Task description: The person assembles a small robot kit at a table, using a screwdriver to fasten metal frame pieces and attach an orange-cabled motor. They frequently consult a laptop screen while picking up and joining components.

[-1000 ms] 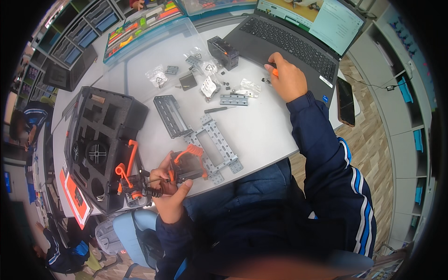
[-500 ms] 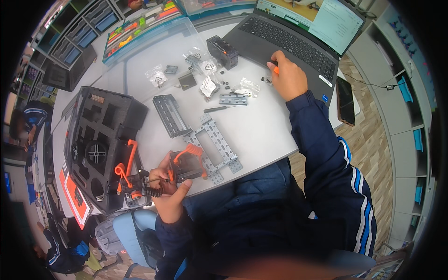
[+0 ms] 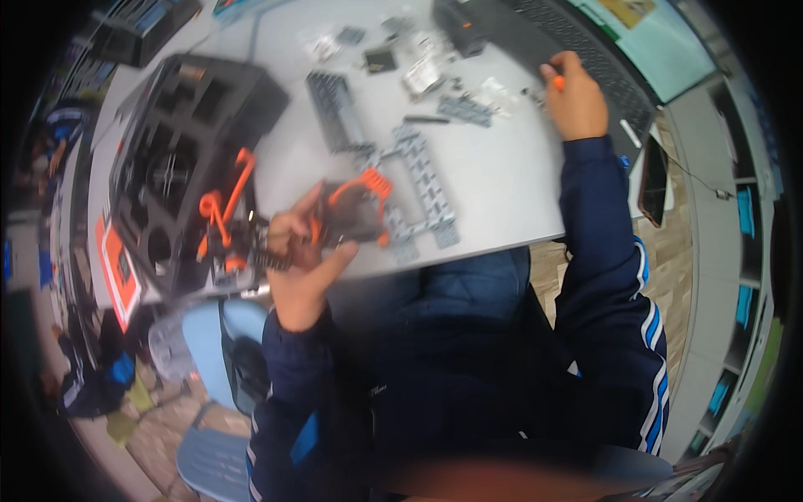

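Observation:
Near the table's front edge my left hand (image 3: pixel 303 280) is closed around a black mechanical assembly (image 3: pixel 350 216) with orange parts, including a ribbed orange piece on its upper side. An orange-and-black claw-like part (image 3: pixel 224 219) sticks out to the left of that hand; whether it belongs to the same assembly I cannot tell. Beside the laptop's front edge my right hand (image 3: pixel 579 99) is closed in a pinch on a small orange piece (image 3: pixel 559 83), mostly hidden by the fingers. A grey perforated metal frame (image 3: pixel 428 188) lies flat just right of the held assembly. Motion blurs the picture.
A black case (image 3: pixel 219 109) with cut foam stands at the left. A dark slotted channel (image 3: pixel 335 109), a dark slim tool (image 3: pixel 427 120), a grey metal bracket (image 3: pixel 465 110) and small plastic bags (image 3: pixel 498 94) lie mid-table. A laptop (image 3: pixel 544 38) and a phone (image 3: pixel 653 194) are at the right.
The whole view has shifted, so the table things appear higher and further right. Both hands keep their grips, the right still beside the laptop.

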`<state>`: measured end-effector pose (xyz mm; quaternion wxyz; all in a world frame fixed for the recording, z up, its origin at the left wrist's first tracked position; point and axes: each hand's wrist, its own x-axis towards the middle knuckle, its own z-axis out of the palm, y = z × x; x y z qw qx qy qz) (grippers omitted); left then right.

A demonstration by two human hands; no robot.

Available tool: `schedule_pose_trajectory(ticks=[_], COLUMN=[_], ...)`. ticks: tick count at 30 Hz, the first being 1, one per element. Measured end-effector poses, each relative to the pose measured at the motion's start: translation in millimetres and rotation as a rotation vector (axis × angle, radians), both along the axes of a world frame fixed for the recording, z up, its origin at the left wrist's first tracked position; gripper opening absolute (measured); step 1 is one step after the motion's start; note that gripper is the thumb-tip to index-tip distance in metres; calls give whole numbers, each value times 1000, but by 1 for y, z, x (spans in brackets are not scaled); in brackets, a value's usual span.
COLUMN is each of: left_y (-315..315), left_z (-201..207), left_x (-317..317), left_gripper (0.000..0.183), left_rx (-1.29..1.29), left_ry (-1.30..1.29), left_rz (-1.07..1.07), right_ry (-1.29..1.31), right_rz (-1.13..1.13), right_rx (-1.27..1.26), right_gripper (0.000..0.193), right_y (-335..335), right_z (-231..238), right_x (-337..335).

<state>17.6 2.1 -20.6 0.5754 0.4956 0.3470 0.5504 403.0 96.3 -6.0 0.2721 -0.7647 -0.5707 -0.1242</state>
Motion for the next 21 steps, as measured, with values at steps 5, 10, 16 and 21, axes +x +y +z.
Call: schedule_pose_trajectory(ticks=[5,10,16,21], left_y=[1,-1,0,-1], left_z=[2,7,4,6], left_x=[2,4,4,3], left_gripper=[48,48,52,52], left_rx=[1,-14,12,10], left_ry=[-19,-43,-12,-43], left_rz=[14,19,27,10], right_ry=[-70,-109,382,508], right_rz=[-8,162,517,738], right_rx=[4,148,-71,-116], right_gripper=[21,15,12,15], right_y=[3,-26,-109,-113], right_z=[-2,19,39,43], right_x=[4,-24,-95,-123])
